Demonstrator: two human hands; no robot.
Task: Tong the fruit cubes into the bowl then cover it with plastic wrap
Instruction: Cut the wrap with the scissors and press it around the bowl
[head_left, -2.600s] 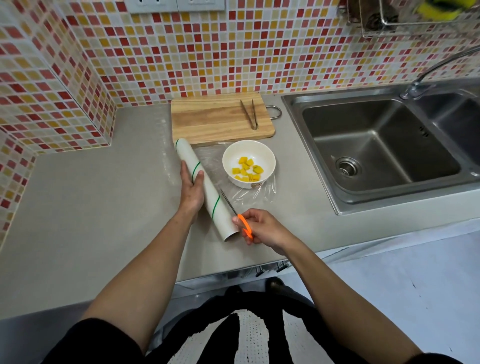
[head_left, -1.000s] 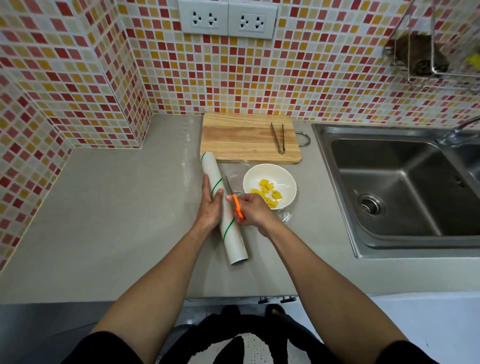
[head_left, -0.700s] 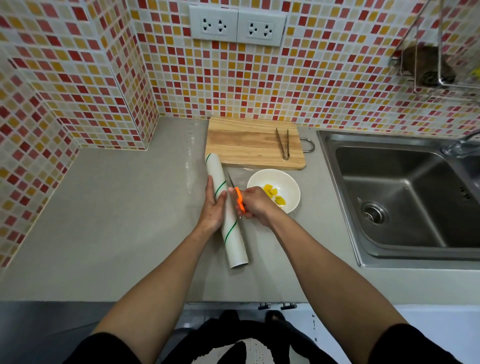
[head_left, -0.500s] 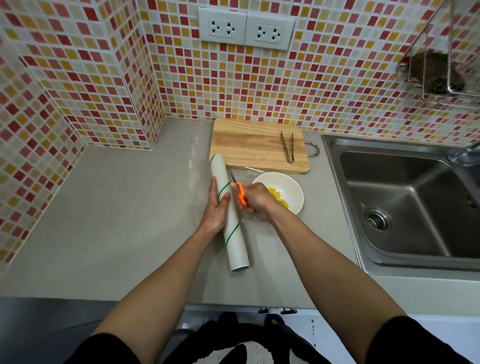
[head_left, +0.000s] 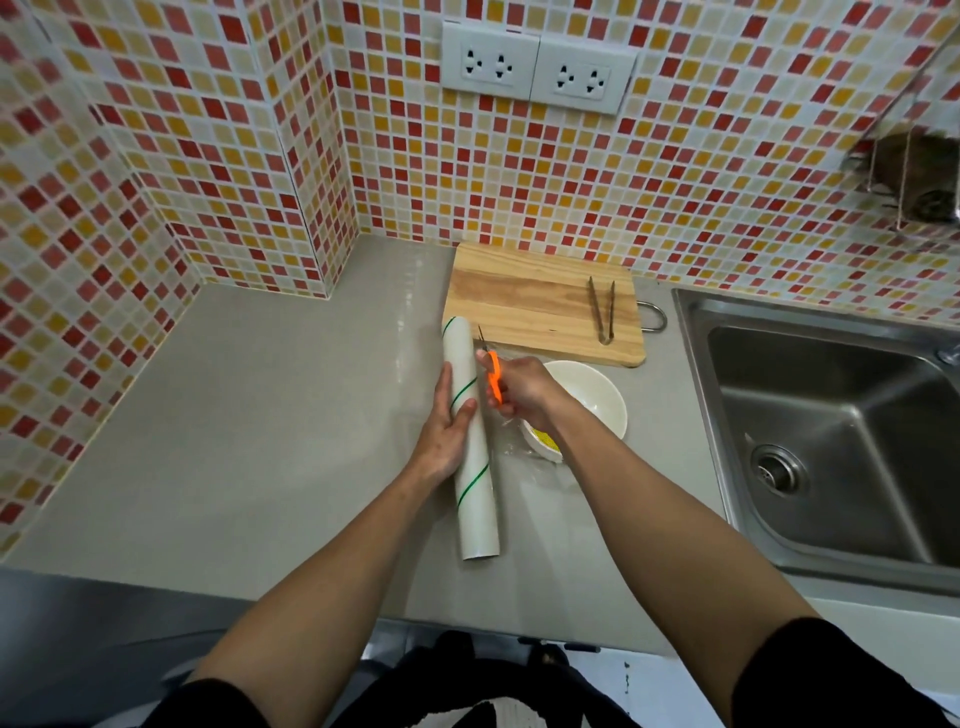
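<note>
Your left hand (head_left: 445, 434) lies palm-down on the plastic wrap roll (head_left: 470, 441), fingers spread along its left side and thumb across the top, pressing it against the tabletop (head_left: 234, 441). The roll runs near to far, with its open end toward you and its far end just short of the cutting board (head_left: 540, 304).

Your right hand (head_left: 519, 387) is closed around the orange handle of the scissors (head_left: 492, 375). The blades point away from you, running close along the right side of the roll, and the blade tip reaches almost to the near left corner of the board. Whether the blades are parted cannot be told from the head view.

A sheet of clear film (head_left: 535, 462) extends from the roll to the right, lying on the tabletop; whether it passes under the bowl (head_left: 592, 400) cannot be told. The white bowl stands on the tabletop just right of your right hand and just near of the board. Your right wrist hides most of its inside; a small patch of yellow fruit cubes (head_left: 545, 439) shows at its near edge.

Metal tongs (head_left: 602, 312) lie on the right part of the board, arms pointing far. The board's metal hanging loop (head_left: 655, 316) projects to the right, toward the steel sink (head_left: 831, 441), which sits at the right of the tabletop.
</note>
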